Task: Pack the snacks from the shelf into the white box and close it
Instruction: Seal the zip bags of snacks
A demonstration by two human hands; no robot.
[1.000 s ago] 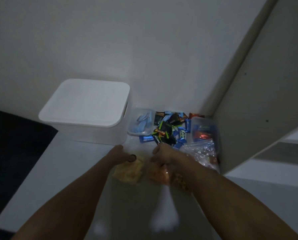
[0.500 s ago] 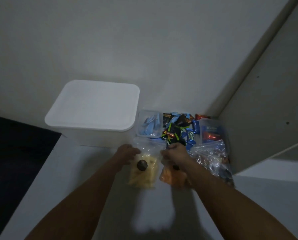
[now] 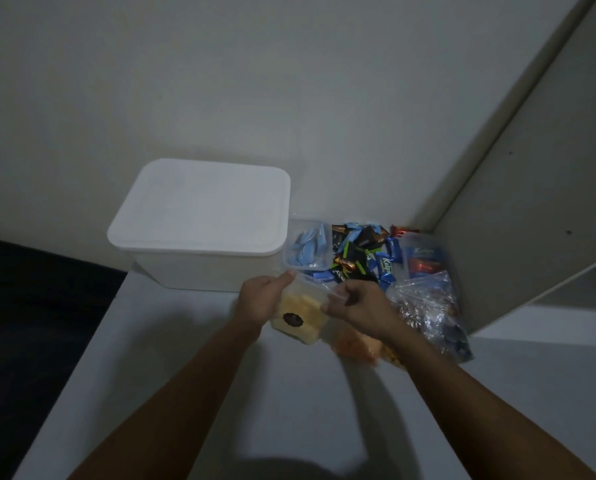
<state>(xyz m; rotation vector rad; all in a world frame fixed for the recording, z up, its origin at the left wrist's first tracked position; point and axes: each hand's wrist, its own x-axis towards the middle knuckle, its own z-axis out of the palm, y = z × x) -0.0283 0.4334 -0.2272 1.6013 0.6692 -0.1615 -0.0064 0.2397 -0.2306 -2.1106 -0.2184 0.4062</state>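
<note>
The white box (image 3: 199, 216) stands at the back left of the shelf with its lid on. To its right lie the snacks: a small clear tub of blue pieces (image 3: 308, 249), a heap of wrapped candies (image 3: 362, 252), and a clear bag of sweets (image 3: 428, 306). My left hand (image 3: 265, 299) grips the left side of a clear pouch of yellow snack (image 3: 301, 318) with a dark round label. My right hand (image 3: 358, 303) pinches that pouch's top right corner. Under my right wrist lies an orange snack pouch (image 3: 355, 344).
The white shelf surface (image 3: 220, 393) runs toward me; its left edge drops into darkness. A wall rises behind the box, and a slanted side panel (image 3: 532, 209) closes off the right. Another clear tub (image 3: 423, 259) sits in the back corner.
The yellow pouch has been lifted and tipped upright between both hands. My right hand has let go of the orange pouch, which now lies on the shelf.
</note>
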